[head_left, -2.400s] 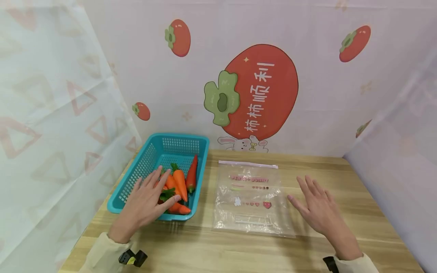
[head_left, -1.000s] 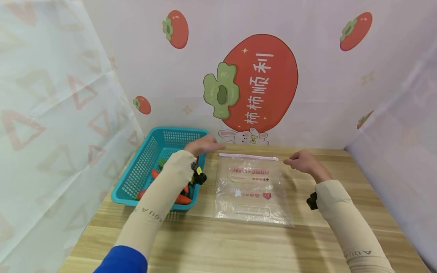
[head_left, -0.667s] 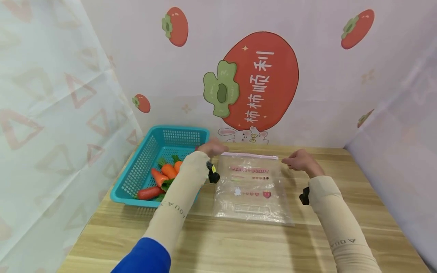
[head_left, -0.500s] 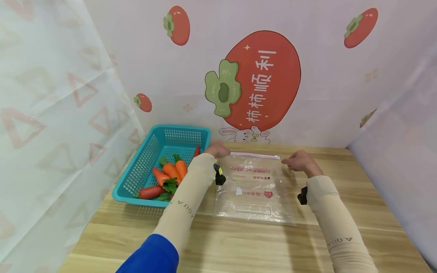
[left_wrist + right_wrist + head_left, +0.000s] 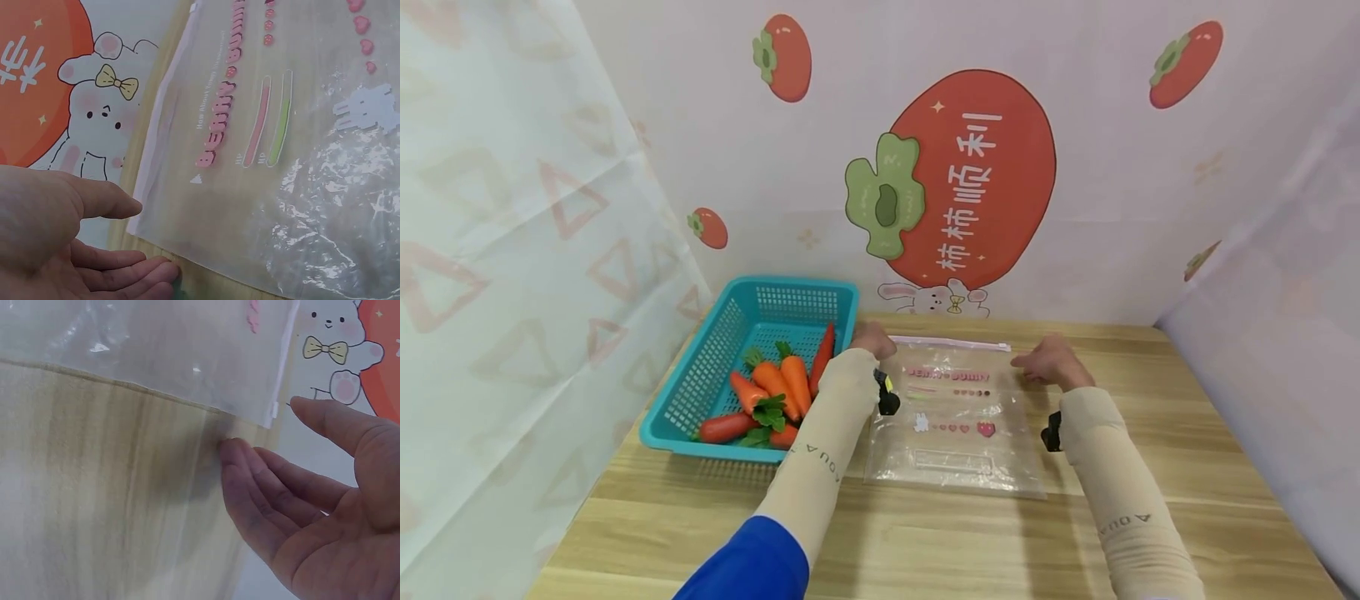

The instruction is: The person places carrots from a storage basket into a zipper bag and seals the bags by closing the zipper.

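A clear zip bag (image 5: 951, 446) printed with pink letters and a white rabbit lies flat on the wooden table, its pale pink zipper strip (image 5: 951, 342) towards the back wall. At its top left corner is my left hand (image 5: 874, 340); in the left wrist view the thumb (image 5: 109, 199) hovers over the corner and the fingers (image 5: 134, 272) lie at the edge, with a gap between. Beside the top right corner, near the zip slider (image 5: 275, 409), my right hand (image 5: 319, 494) holds nothing, thumb and fingers spread apart.
To the left stands a teal plastic basket (image 5: 658, 442). Inside are several carrots (image 5: 796, 382) with green tops and long red peppers (image 5: 823, 354). A printed cloth wall (image 5: 1112, 200) rises behind the table (image 5: 925, 542), with cloth sides left and right.
Both hands have reached from beside the bag and over the basket towards the bag's top corners. Lately the left hand has moved right and lowered to its corner; the right has edged closer.
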Demonstrator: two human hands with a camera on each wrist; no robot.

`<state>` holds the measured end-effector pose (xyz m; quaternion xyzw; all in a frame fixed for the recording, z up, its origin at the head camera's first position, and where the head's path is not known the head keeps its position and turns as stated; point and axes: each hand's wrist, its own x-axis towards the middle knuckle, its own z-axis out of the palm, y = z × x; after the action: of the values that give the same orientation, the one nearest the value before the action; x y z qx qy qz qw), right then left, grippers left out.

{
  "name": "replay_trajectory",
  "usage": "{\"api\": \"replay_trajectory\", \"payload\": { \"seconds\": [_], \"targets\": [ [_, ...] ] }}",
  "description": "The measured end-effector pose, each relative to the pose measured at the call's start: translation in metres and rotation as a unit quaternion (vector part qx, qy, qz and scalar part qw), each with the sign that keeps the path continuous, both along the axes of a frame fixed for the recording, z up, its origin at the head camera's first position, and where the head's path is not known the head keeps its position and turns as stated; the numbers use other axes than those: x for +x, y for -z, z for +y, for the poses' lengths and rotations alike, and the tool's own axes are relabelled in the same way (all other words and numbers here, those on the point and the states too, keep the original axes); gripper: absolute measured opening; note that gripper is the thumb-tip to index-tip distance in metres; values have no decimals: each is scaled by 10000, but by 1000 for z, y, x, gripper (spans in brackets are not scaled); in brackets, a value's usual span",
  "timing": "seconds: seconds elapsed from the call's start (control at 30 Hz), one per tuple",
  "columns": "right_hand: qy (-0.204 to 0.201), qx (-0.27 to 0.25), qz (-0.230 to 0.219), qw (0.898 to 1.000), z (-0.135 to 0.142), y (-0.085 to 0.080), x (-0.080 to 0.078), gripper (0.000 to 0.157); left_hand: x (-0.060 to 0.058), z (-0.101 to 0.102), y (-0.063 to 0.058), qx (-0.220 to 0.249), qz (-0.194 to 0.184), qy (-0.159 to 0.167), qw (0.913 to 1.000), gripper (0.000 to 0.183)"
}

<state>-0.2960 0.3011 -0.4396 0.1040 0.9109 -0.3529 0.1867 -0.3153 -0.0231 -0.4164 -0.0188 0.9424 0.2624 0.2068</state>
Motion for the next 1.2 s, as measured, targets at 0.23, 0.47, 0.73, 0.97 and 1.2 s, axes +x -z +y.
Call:
{"api": "replay_trajectory", "payload": {
  "seconds": [0.23, 0.47, 0.73, 0.97, 1.2],
  "targets": [
    [188, -90, -40, 9998, -2, 6, 2, 31, -17, 0, 26, 377, -31, -257, 9990, 38],
    [349, -314, -130, 9988, -6, 9, 2, 31, -11, -2, 26, 491, -64, -253, 9985, 24],
    [144, -525, 22, 9985, 1, 14, 7, 36, -12, 0, 28, 745, -66, -276, 9968, 10],
    [47, -1037, 185, 9944, 16, 10, 17, 29, -14, 7, 27, 911, 221, -209, 9954, 29],
    [-121, -1256, 502, 9907, 27, -1, 21, 30, -10, 4, 15, 1576, 431, -222, 9863, 24]
  ]
}}
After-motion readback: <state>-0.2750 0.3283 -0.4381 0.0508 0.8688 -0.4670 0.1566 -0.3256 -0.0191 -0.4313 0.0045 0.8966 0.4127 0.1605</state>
